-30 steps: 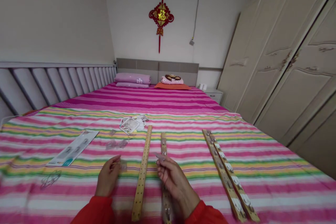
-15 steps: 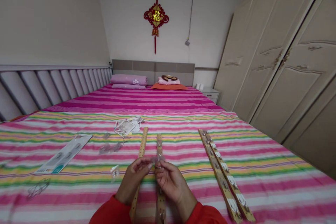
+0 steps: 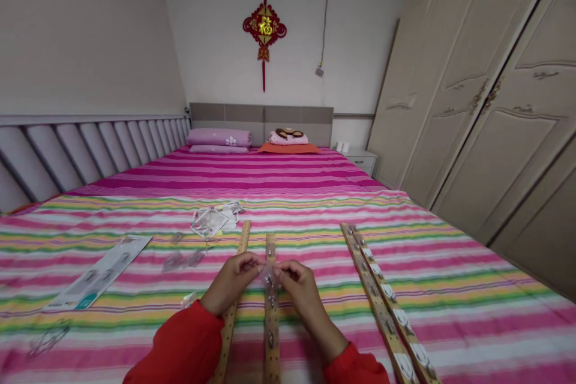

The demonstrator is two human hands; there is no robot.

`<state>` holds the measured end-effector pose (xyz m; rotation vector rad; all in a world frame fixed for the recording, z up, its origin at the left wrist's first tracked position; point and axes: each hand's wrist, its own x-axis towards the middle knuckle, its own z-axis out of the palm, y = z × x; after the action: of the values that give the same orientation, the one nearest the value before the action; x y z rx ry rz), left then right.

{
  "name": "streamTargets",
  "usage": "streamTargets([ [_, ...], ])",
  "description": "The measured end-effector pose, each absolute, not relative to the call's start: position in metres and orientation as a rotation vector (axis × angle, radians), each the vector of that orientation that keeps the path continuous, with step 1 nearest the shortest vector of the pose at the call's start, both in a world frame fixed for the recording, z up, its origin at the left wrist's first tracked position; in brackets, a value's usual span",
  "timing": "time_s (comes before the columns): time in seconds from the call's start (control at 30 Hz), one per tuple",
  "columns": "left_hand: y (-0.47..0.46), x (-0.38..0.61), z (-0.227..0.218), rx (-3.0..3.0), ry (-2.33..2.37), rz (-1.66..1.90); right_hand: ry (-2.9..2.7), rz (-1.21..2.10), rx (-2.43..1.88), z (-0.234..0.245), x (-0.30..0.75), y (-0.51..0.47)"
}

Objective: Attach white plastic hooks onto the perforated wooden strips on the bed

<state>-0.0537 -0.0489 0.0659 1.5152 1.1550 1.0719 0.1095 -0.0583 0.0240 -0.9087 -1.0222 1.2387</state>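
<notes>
Between my two hands is a clear adhesive hook (image 3: 268, 278) with a small metal part, held just over a narrow wooden strip (image 3: 272, 353). My left hand (image 3: 234, 281) pinches its left edge between thumb and fingertips. The right edge is pinched by my right hand (image 3: 300, 289). Several similar hooks sit along that same strip, above and below my fingers. A second wooden strip (image 3: 230, 317), with a row of small holes, lies to the left, partly hidden by my left hand and sleeve. Whether the hook touches the wood, I cannot tell.
Two more wooden strips (image 3: 375, 289) with clear and white hooks lie on the right. On the left are a hook package (image 3: 101, 273), loose clear hooks (image 3: 180, 259), a backing-card pile (image 3: 211, 221) and a wire-like bundle (image 3: 49, 337). Everything rests on a striped bedsheet (image 3: 477, 312).
Both hands have moved slightly up along the middle strip and spread a little apart, showing the clear hook between them. Hooks below my fingers are now uncovered. The view has shifted slightly.
</notes>
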Motion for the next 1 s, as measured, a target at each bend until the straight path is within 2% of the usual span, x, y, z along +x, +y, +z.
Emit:
streamTargets([
  [0.3,-0.006,-0.043,0.07,1.518,1.09,1.042,-1.117,1.253,-0.9,0.028,0.117,-0.017],
  [0.5,0.031,-0.039,0.064,1.308,1.127,1.108,-1.11,1.349,-0.861,0.026,0.116,0.025],
  [0.73,0.067,-0.034,0.034,1.145,1.152,1.168,-0.919,1.489,-0.925,0.01,0.109,0.071],
  [1.0,0.101,-0.03,-0.006,1.043,1.297,1.194,-0.875,1.462,-1.009,-0.021,0.101,0.102],
])
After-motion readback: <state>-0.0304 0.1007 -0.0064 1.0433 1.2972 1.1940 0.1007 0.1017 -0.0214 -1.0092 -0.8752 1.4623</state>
